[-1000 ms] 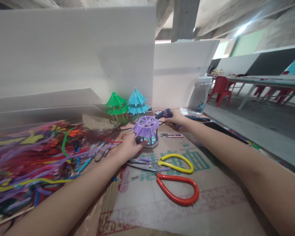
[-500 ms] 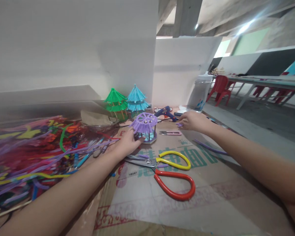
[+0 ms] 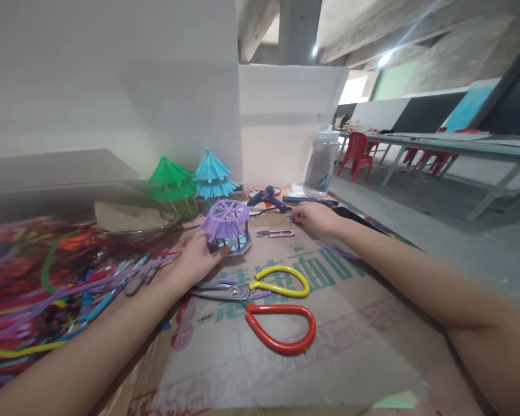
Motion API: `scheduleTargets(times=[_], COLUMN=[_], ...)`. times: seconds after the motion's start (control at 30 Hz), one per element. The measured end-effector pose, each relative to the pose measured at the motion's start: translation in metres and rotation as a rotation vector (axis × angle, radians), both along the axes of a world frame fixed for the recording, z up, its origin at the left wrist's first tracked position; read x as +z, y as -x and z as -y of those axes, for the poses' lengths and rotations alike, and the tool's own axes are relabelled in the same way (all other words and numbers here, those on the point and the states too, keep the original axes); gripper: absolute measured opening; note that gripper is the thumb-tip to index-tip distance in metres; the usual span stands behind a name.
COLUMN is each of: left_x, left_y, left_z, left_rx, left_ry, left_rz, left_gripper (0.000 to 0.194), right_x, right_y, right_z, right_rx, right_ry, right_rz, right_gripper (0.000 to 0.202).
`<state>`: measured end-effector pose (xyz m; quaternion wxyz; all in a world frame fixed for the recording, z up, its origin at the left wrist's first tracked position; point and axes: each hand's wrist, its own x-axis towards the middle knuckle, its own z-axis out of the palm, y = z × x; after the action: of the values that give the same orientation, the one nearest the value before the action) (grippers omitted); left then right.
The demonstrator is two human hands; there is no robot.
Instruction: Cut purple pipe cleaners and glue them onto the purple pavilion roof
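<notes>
My left hand (image 3: 203, 254) is closed around the near left side of a small purple pavilion model (image 3: 227, 222), which has a fringed roof rim, thin posts and a flat base on the cardboard. Farther right, my right hand (image 3: 314, 217) pinches a short piece of purple pipe cleaner (image 3: 293, 218) at its fingertips. Between the hands lie small pink-handled thread snips (image 3: 276, 233). Large scissors (image 3: 235, 291) with one yellow and one red handle rest nearer to me, blades toward my left wrist. Short purple pipe cleaner bits lie beside the blades.
A green pavilion (image 3: 172, 185) and a blue pavilion (image 3: 214, 176) stand at the back. Nearby are a glue gun (image 3: 268, 199) and a water bottle (image 3: 320, 164). Colourful pipe cleaners (image 3: 30, 300) heap up at left beside a bowl (image 3: 130, 232). The table edge runs along the right.
The camera view has turned right, so everything sits farther left. My left hand stays on the purple pavilion; my right hand still pinches the purple piece near the glue gun.
</notes>
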<state>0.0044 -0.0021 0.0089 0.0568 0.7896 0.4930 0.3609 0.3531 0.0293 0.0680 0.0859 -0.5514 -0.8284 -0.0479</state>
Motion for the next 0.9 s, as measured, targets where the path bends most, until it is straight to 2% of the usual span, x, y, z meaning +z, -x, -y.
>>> scheduleTargets(times=[0.17,0.27,0.33,0.37,0.43,0.53,0.6,0.67,0.73,0.9], left_x=[-0.001,0.003,0.007,0.01,0.013,0.016,0.017,0.016,0.015,0.014], left_y=[0.0,-0.003,-0.006,-0.007,-0.01,-0.013,-0.015,-0.015,-0.015,-0.012], left_z=[0.001,0.004,0.006,0.008,0.01,0.013,0.014,0.014,0.013,0.01], left_rx=[0.021,0.0,-0.077,-0.123,-0.196,-0.219,-0.23,-0.25,-0.258,-0.238], left_ry=[-0.007,0.04,0.08,0.088,0.094,0.108,0.141,0.178,0.177,0.014], left_rz=[-0.012,0.038,0.111,0.164,0.251,0.345,0.386,0.403,0.399,0.276], left_gripper=[0.037,0.035,0.033,0.037,0.047,0.061,0.063,0.061,0.059,0.06], right_x=[-0.01,-0.005,0.002,0.006,0.014,0.02,0.02,0.018,0.015,0.002], right_y=[0.0,0.004,0.011,0.017,0.031,0.057,0.072,0.084,0.091,0.1], right_z=[-0.003,0.001,0.007,0.011,0.022,0.042,0.056,0.069,0.08,0.09], right_rx=[0.034,-0.009,-0.042,-0.047,-0.006,0.137,0.185,0.21,0.226,0.215], right_ry=[-0.026,-0.059,-0.092,-0.103,-0.047,0.186,0.322,0.377,0.391,0.346], right_rz=[-0.036,-0.08,-0.151,-0.217,-0.531,-1.026,-1.16,-1.199,-1.196,-1.186], right_gripper=[0.016,0.015,0.018,0.017,0.015,0.025,0.023,0.016,0.018,0.018])
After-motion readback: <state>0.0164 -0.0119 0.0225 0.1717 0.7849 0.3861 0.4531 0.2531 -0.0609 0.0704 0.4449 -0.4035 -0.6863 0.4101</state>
